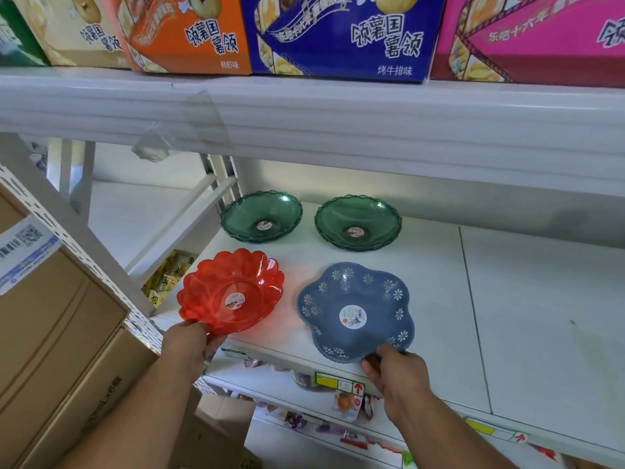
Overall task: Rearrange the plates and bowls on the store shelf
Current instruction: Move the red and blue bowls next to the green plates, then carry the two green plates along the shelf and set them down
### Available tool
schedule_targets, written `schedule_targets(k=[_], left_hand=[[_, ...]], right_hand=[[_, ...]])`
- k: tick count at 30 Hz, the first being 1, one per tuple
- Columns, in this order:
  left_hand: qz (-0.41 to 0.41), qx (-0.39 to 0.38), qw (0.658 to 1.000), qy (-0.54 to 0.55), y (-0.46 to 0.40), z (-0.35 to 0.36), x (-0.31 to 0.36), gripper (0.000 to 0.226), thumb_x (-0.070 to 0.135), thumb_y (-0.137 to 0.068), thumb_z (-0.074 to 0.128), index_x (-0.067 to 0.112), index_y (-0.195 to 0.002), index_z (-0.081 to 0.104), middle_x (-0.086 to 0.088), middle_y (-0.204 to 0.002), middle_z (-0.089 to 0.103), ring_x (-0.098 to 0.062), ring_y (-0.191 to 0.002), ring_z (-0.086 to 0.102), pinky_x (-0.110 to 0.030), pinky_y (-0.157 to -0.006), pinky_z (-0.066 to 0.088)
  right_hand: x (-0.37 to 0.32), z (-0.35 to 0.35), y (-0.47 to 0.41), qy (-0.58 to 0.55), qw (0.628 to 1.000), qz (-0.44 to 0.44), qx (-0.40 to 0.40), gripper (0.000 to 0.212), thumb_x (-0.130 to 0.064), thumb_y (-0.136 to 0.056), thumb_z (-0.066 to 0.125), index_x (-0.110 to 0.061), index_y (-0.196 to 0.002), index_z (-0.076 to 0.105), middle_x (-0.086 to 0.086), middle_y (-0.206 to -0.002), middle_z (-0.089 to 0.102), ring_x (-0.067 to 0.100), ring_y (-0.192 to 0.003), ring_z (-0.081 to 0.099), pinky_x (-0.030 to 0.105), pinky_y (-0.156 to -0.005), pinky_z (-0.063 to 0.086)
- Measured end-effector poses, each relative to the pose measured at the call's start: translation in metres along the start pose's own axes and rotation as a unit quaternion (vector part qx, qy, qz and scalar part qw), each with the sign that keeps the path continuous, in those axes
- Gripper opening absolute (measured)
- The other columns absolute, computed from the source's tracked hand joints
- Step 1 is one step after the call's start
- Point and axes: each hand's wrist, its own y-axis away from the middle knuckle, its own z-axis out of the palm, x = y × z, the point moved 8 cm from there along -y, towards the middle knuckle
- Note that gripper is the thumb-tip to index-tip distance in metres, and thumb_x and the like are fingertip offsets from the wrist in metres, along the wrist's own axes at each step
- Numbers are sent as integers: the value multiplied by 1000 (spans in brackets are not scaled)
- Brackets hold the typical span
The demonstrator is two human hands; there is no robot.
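- Four dishes sitting on the white shelf (507, 299): two green bowls (262, 218) (358, 222) at the back, side by side and apart.
- Gripping the near rim of the red scalloped bowl (231, 291) with the left hand (189, 346), fingers pinching its edge, bowl tilting at the shelf's front left.
- Pinching the near edge of the blue flower-patterned plate (355, 311) with the right hand (395, 370), fingers (372, 362) closing on the rim.
- Showing snack boxes (338, 35) lining the shelf above.
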Motion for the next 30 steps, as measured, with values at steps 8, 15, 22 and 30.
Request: schedule_targets(k=[8, 15, 22, 30], left_hand=[[5, -23, 1000, 10, 9, 3, 0, 13, -3, -95, 54, -2, -104, 63, -18, -90, 71, -30, -80, 69, -33, -62, 60], [-14, -41, 999, 2, 12, 6, -4, 23, 0, -99, 52, -4, -121, 58, -21, -116, 67, -32, -93, 69, -40, -80, 58], [-31, -7, 999, -7, 16, 1, -8, 28, 9, -100, 53, -5, -123, 56, -21, -116, 66, -35, -103, 67, -39, -79, 54], [242, 47, 949, -199, 72, 12, 50, 25, 26, -95, 53, 16, -116, 60, -4, -109, 67, -33, -106, 63, -44, -88, 50]], right_hand=[[4, 7, 4, 11, 999, 20, -27, 6, 3, -91, 60, -1, -90, 65, 16, -88, 73, 27, -83, 71, 32, -68, 60], [7, 6, 3, 24, 999, 30, -29, 9, 0, -95, 57, -5, -90, 62, 13, -88, 72, 25, -83, 72, 36, -75, 60], [7, -1, 4, 64, 997, 26, -35, 8, -4, -95, 57, 0, -94, 64, 17, -90, 72, 26, -81, 70, 41, -85, 59], [-28, -39, 19, 133, 988, -74, 0, 19, -11, -89, 65, 1, -104, 63, 19, -86, 68, 27, -75, 64, 41, -76, 58]])
